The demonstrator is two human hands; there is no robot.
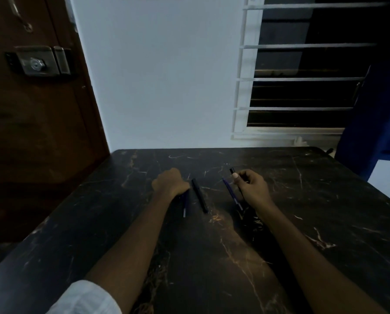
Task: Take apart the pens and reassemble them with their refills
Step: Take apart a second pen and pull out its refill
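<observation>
The dark marble-patterned counter (325, 200) carries all of it, and both forearms reach across it from the near edge. The left hand (170, 183) lies knuckles-up, its fingers curled beneath and out of sight. A blue pen (184, 208) sticks out from under the heel of that hand toward the person, but whether the fingers are clenched on it cannot be told. The right hand (254, 185) is raised slightly off the surface and grasps a thin black pen (233, 172), which is pinched between the thumb and the curled fingers (246, 175) so that its far end stands out past the thumbnail. A thick black pen (199, 196) lies flat just to the right of the left hand's fingers, between the two hands and untouched. A second blue pen (232, 194) lies just left of the right fingers, close beside them. The step in hand looks like opening the held pen. That would go best with the left hand coming across to take the free end, the two hands twisting or pulling straight along the pen's axis, low over the counter so a loose refill cannot roll away. Each pen's parts should stay in their own group. No tray, cup or other container is in view; loose parts would sit on bare stone.
</observation>
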